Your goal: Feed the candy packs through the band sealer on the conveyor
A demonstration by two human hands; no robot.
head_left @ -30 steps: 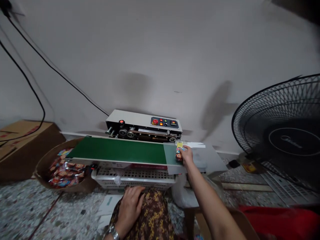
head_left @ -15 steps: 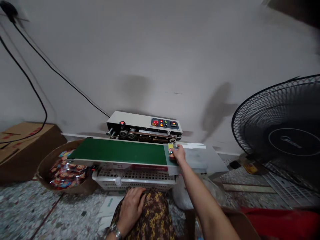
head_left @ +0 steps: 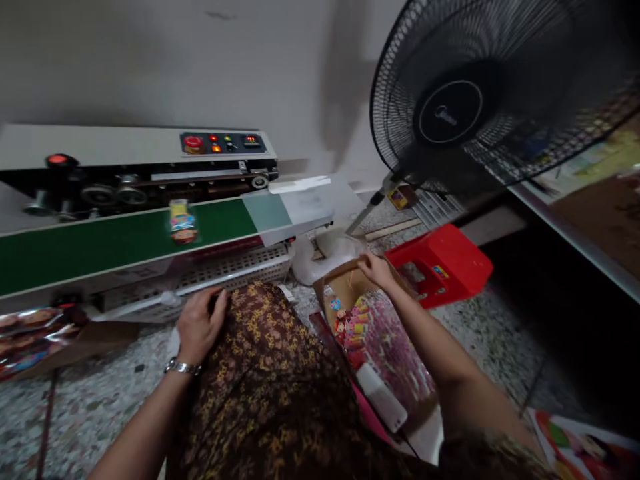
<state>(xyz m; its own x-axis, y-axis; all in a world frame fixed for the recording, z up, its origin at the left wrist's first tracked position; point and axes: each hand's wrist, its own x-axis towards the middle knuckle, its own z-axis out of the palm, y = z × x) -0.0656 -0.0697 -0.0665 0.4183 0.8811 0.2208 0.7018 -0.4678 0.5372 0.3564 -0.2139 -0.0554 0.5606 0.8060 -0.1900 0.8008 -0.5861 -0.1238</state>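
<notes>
At the left, a brown carton with glossy packets stands below the green belt, where one small packet lies with its yellow end towards the rollers, presumably to keep that edge nearest them. The left hand rests, thumb spread and grasping nothing, on the patterned cloth, likely for support. At the right, an open box holds colourful packets beside a shiny pinkish pile; the right hand curls at its far edge, its grip too unclear to tell whether anything is held.

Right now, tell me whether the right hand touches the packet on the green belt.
Apart. The head view shows the right hand at the cardboard box, well clear of the packet.
</notes>
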